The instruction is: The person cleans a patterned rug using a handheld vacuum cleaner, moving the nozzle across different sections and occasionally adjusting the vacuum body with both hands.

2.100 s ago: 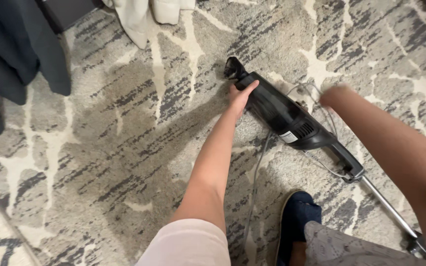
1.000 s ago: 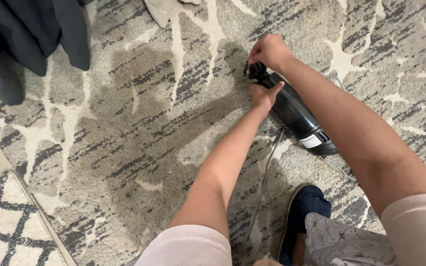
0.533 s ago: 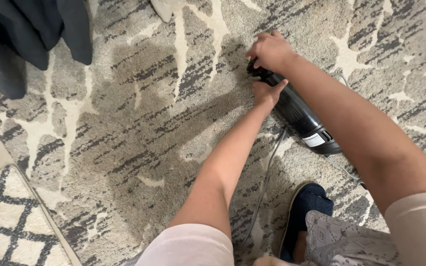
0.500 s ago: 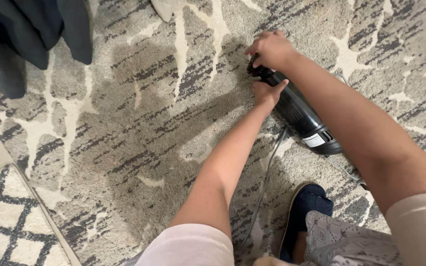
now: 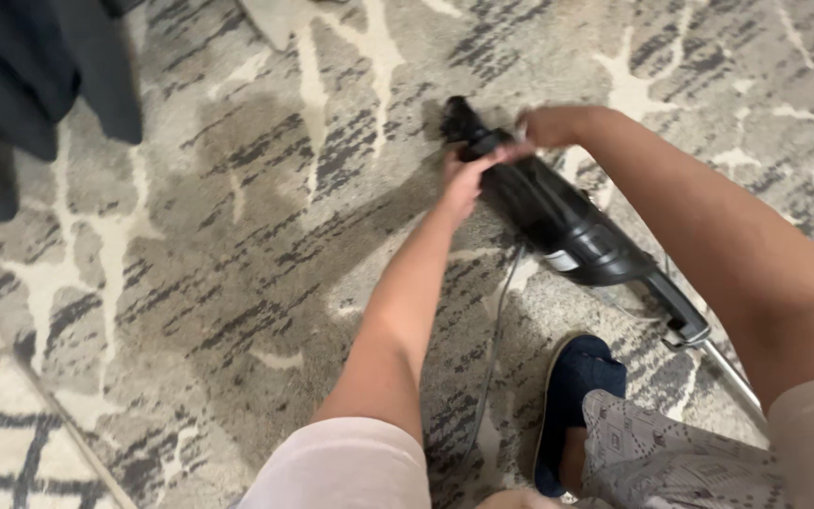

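Your black plastic stick vacuum (image 5: 558,221) lies flat on the grey and cream patterned shag rug (image 5: 237,283), its nozzle end pointing to about 10 o'clock and its metal handle tube (image 5: 732,382) running off toward 4 o'clock. Your left hand (image 5: 463,174) is closed around the narrow front of the body, just behind the nozzle opening (image 5: 459,118). Your right hand (image 5: 548,124) sits at the top of the body, at 1 o'clock from the left; it is blurred, so whether that grip is closed or loose cannot be told. Hold the body firmly with the left so it does not roll on the pile, and work at the front end with the right in small, controlled pulls. Mind the grey power cord (image 5: 496,339) beside your dark blue slipper (image 5: 577,396) at 6 o'clock.
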